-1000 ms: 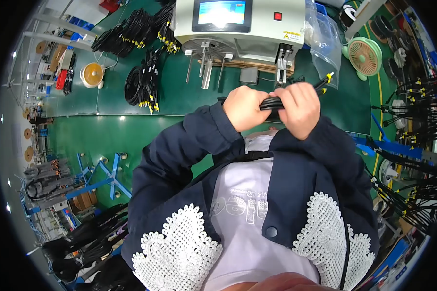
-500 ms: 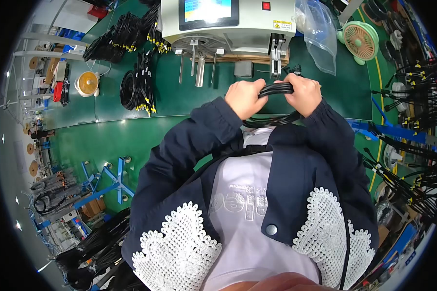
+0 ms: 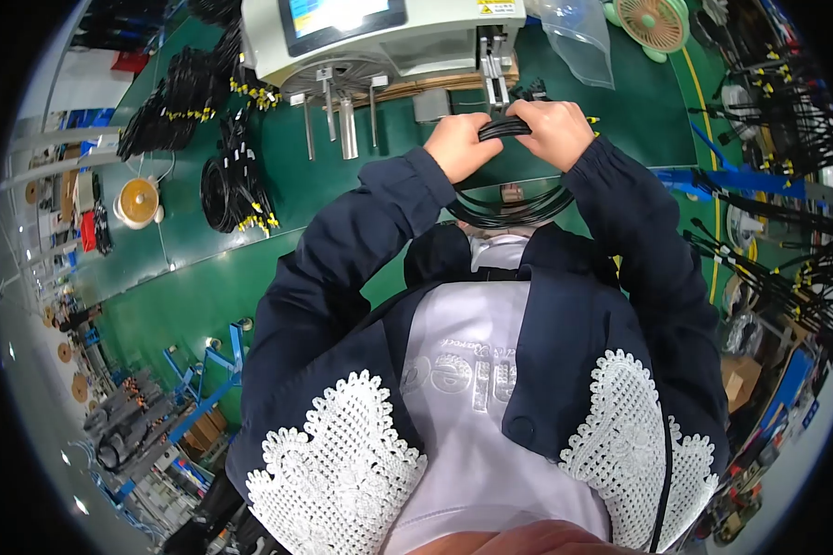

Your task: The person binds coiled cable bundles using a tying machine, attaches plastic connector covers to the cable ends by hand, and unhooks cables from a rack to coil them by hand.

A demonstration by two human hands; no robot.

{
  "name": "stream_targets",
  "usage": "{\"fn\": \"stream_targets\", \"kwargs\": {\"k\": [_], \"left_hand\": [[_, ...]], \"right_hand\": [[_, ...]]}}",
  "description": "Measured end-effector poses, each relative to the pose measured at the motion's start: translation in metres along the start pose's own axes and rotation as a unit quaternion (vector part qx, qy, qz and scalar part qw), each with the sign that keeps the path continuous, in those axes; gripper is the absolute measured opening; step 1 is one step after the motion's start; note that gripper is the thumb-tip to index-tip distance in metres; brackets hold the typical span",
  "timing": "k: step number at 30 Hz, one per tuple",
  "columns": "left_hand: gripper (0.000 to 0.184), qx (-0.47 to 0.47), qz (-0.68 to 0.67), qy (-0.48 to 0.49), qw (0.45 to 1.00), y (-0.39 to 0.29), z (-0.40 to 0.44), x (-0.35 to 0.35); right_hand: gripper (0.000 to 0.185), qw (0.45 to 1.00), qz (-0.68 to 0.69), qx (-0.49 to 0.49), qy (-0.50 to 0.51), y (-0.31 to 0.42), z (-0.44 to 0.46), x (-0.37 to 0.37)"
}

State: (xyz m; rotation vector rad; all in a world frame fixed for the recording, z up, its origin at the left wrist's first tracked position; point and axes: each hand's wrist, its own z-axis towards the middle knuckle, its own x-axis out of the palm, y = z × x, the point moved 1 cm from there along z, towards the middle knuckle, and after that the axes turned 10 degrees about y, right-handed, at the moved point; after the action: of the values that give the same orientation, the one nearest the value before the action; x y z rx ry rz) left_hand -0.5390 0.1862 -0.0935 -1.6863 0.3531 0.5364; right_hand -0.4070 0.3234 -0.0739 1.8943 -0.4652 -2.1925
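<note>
A coil of black cable (image 3: 509, 215) hangs between my two hands, its lower loop in front of my body. My left hand (image 3: 462, 146) is closed round the left part of the coil's top. The right part is gripped by my right hand (image 3: 553, 132), fingers wrapped round it. The strands between the hands run close together. Both hands are just in front of the metal clamp part (image 3: 493, 83) of a light grey machine (image 3: 426, 37). I cannot make out whether the coil touches that part.
On the green table (image 3: 296, 190) lie bundled black cables with yellow tips (image 3: 236, 185), left of the machine's metal rods (image 3: 347, 129). A small grey box (image 3: 431, 105) is beside the clamp part. Plastic bag (image 3: 578, 42) and green fan (image 3: 652, 20) are at the back right; a yellow fan (image 3: 138, 202) is left.
The view has turned, so the machine and table appear further left and higher. My hands have moved up towards the machine's clamp part, and the coil's lower loop now hangs in plain sight.
</note>
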Motion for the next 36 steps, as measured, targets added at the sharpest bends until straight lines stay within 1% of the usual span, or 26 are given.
{"fn": "stream_targets", "kwargs": {"k": [1, 2, 4, 8, 11, 12, 14, 17, 18, 19, 22, 23, 24, 25, 26, 27, 30, 36], "left_hand": [[0.027, -0.051, -0.014, 0.035, 0.998, -0.001, 0.004, -0.004], [0.028, -0.063, -0.023, 0.033, 0.997, 0.011, 0.009, -0.002], [0.029, -0.072, -0.027, 0.059, 0.995, 0.014, 0.021, -0.008], [0.028, -0.095, -0.035, 0.079, 0.992, 0.020, 0.052, -0.010], [0.023, -0.170, -0.100, 0.118, 0.973, 0.020, 0.071, -0.017], [0.018, -0.196, -0.162, 0.131, 0.958, 0.021, 0.076, -0.018], [0.009, -0.244, -0.288, 0.152, 0.913, 0.025, 0.085, -0.017], [0.013, -0.294, -0.370, 0.173, 0.864, 0.036, 0.098, -0.012], [0.014, -0.306, -0.395, 0.179, 0.847, 0.044, 0.104, -0.012], [0.013, -0.315, -0.397, 0.196, 0.840, 0.055, 0.110, -0.011], [0.011, -0.282, -0.228, 0.226, 0.904, 0.067, 0.118, -0.012], [0.022, -0.280, -0.116, 0.219, 0.927, 0.069, 0.118, -0.014], [0.024, -0.244, -0.023, 0.171, 0.954, 0.075, 0.118, -0.013], [0.026, -0.206, 0.073, 0.121, 0.968, 0.084, 0.119, -0.010], [0.029, -0.162, 0.169, 0.069, 0.970, 0.092, 0.123, -0.009], [0.032, -0.212, 0.161, 0.047, 0.963, 0.097, 0.130, -0.011], [0.030, -0.211, 0.177, 0.050, 0.960, 0.110, 0.144, -0.020], [0.029, -0.218, 0.156, 0.075, 0.961, 0.122, 0.151, -0.025]], "right_hand": [[0.024, 1.000, 0.011, 0.000, -0.001, -0.007, -0.005, 0.002], [0.024, 0.999, 0.025, 0.035, 0.004, -0.016, -0.011, 0.003], [0.024, 0.993, 0.058, 0.099, 0.014, -0.031, -0.021, 0.008], [0.027, 0.981, 0.028, 0.186, 0.045, -0.044, -0.011, 0.007], [0.028, 0.989, 0.006, 0.136, -0.057, -0.062, 0.000, 0.014], [0.029, 0.988, 0.003, 0.143, -0.050, -0.067, 0.003, 0.014], [0.030, 0.987, -0.007, 0.157, -0.033, -0.076, 0.009, 0.016], [0.033, 0.981, -0.040, 0.177, 0.075, -0.097, 0.022, 0.019], [0.031, 0.973, -0.039, 0.198, 0.113, -0.106, 0.028, 0.027], [0.028, 0.970, -0.020, 0.207, 0.129, -0.113, 0.032, 0.031], [0.021, 0.959, 0.027, 0.230, 0.162, -0.129, 0.041, 0.045], [0.020, 0.955, 0.042, 0.237, 0.172, -0.132, 0.043, 0.052], [0.021, 0.951, 0.059, 0.247, 0.177, -0.134, 0.046, 0.056], [0.022, 0.946, 0.077, 0.257, 0.182, -0.137, 0.050, 0.060], [0.023, 0.941, 0.093, 0.267, 0.185, -0.140, 0.055, 0.064], [0.024, 0.941, 0.099, 0.270, 0.180, -0.145, 0.061, 0.069], [0.025, 0.937, 0.114, 0.280, 0.173, -0.154, 0.076, 0.080], [0.025, 0.931, 0.125, 0.290, 0.181, -0.158, 0.083, 0.085]]}}
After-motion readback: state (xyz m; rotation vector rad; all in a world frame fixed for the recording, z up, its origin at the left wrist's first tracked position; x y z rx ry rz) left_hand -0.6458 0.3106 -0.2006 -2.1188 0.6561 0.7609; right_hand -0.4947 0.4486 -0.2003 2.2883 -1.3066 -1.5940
